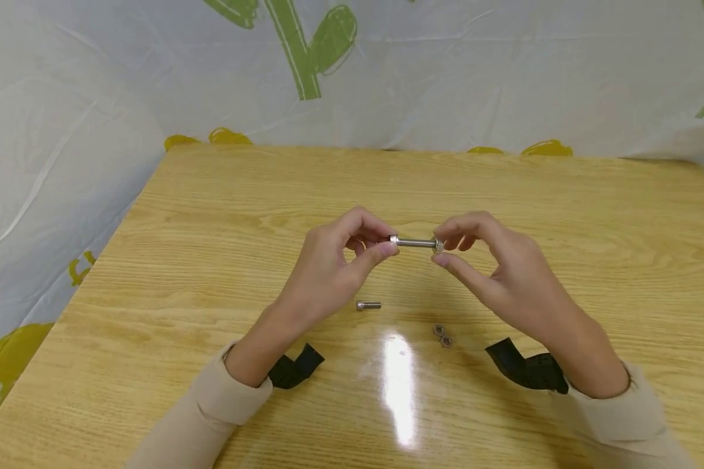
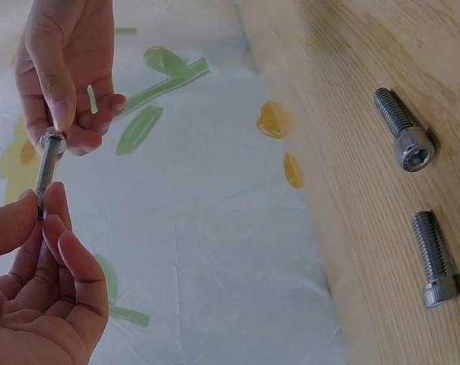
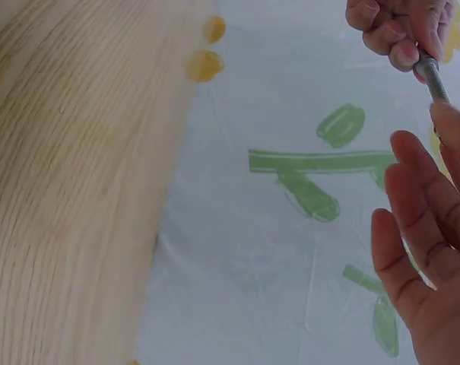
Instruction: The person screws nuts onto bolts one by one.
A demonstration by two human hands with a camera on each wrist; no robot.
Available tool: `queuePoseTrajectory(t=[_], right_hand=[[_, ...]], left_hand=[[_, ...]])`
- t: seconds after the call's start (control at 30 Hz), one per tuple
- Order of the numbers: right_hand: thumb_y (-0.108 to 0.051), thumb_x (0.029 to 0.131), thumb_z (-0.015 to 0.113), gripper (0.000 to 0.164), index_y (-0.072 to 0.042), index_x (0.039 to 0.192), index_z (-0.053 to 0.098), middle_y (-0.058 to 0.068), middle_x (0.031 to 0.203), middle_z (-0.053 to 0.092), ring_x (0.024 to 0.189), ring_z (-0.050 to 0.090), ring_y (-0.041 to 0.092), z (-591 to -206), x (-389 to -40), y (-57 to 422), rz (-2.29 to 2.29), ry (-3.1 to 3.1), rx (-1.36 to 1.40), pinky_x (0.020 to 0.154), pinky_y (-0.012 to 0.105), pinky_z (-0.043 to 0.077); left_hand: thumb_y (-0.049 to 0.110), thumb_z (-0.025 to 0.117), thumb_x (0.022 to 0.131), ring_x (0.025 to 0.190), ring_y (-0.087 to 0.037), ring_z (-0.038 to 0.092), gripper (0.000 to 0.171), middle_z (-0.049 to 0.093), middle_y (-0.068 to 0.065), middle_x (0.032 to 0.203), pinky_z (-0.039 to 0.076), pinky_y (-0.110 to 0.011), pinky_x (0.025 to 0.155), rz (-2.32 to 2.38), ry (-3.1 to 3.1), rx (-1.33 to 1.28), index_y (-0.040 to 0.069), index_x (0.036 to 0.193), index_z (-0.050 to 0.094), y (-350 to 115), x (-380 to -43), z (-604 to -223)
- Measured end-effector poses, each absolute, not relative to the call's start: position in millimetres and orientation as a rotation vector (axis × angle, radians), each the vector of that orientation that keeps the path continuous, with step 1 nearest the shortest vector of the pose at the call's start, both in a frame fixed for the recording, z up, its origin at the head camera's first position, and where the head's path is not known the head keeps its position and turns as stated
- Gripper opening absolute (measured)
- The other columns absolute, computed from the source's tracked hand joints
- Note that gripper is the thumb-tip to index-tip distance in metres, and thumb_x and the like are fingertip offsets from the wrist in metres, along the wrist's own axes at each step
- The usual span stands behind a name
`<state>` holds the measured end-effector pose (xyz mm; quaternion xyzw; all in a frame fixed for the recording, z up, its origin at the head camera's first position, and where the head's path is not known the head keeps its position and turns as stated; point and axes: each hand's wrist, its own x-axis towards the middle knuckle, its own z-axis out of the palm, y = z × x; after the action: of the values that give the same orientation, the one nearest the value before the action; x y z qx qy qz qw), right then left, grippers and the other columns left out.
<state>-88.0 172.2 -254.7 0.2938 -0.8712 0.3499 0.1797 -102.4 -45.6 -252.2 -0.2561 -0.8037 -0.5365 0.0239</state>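
Above the table, a silver bolt [image 1: 415, 243] is held level between both hands. My left hand [image 1: 334, 264] pinches its head end between thumb and fingers. At the other end, my right hand [image 1: 504, 264] has thumb and index finger on a hex nut [image 1: 439, 245] around the shank. The left wrist view shows the bolt's threaded shank [image 2: 46, 171] running between the two hands; fingers partly hide its head. In the right wrist view, only a short stretch of the bolt [image 3: 436, 84] shows.
A shorter socket-head bolt [image 1: 368, 305] and two hex nuts [image 1: 439, 330] lie on the wooden table [image 1: 258, 195]. Two socket-head bolts, one upper [image 2: 403, 129] and one lower [image 2: 435, 258], appear in the left wrist view. A patterned cloth [image 1: 446, 85] hangs behind the table.
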Motion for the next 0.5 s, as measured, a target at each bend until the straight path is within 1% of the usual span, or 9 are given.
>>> queuePoseTrajectory(t=[0.13,0.2,0.27,0.4,0.43,0.5], right_hand=[[-0.016,0.085,0.067,0.022,-0.007,0.105,0.062,-0.003,0.088,0.065,0.084,0.055,0.007,-256.3,-89.8,171.3,0.978,-2.387,0.858,0.072,0.011,0.041],[-0.016,0.085,0.067,0.021,-0.007,0.103,0.064,-0.002,0.088,0.064,0.083,0.055,0.006,-256.5,-90.6,171.2,0.98,-2.37,0.872,0.074,0.012,0.041],[-0.013,0.084,0.067,0.017,-0.007,0.1,0.064,-0.003,0.087,0.062,0.08,0.053,0.004,-257.0,-90.8,171.5,0.977,-2.369,0.881,0.072,0.012,0.041],[-0.012,0.09,0.06,0.004,-0.009,0.092,0.063,-0.005,0.087,0.06,0.076,0.049,0.001,-258.2,-89.5,170.4,0.998,-2.419,0.85,0.07,0.013,0.039],[-0.013,0.092,0.057,0.006,-0.009,0.09,0.062,-0.006,0.086,0.059,0.075,0.048,0.001,-258.8,-89.1,169.7,1.009,-2.434,0.836,0.069,0.014,0.039],[-0.017,0.097,0.049,0.017,-0.009,0.086,0.06,-0.006,0.082,0.057,0.073,0.046,0.002,-260.3,-88.0,167.0,1.028,-2.467,0.791,0.067,0.015,0.038]], left_hand=[[0.011,0.063,0.088,0.07,-0.011,0.057,0.012,0.067,-0.002,0.086,0.048,-0.023,0.066,-1.664,-2.49,-0.779,0.005,0.099,0.062,-46.3,-102.6,-252.3],[0.011,0.063,0.088,0.07,-0.009,0.056,0.012,0.068,-0.002,0.086,0.048,-0.023,0.065,-1.669,-2.491,-0.777,0.005,0.099,0.062,-46.2,-103.0,-252.3],[0.011,0.064,0.088,0.07,-0.008,0.056,0.012,0.068,-0.002,0.086,0.048,-0.024,0.065,-1.677,-2.491,-0.782,0.005,0.098,0.062,-45.8,-103.4,-252.3],[0.011,0.064,0.088,0.07,-0.01,0.057,0.012,0.068,-0.003,0.086,0.049,-0.023,0.065,-1.684,-2.49,-0.799,0.005,0.098,0.061,-44.5,-103.4,-252.8],[0.011,0.064,0.088,0.07,-0.01,0.057,0.012,0.067,-0.003,0.086,0.049,-0.023,0.065,-1.687,-2.487,-0.806,0.005,0.098,0.061,-44.1,-103.2,-252.9],[0.011,0.064,0.087,0.07,-0.01,0.057,0.012,0.067,-0.003,0.086,0.049,-0.023,0.066,-1.696,-2.477,-0.82,0.004,0.097,0.061,-43.9,-102.5,-253.9]])
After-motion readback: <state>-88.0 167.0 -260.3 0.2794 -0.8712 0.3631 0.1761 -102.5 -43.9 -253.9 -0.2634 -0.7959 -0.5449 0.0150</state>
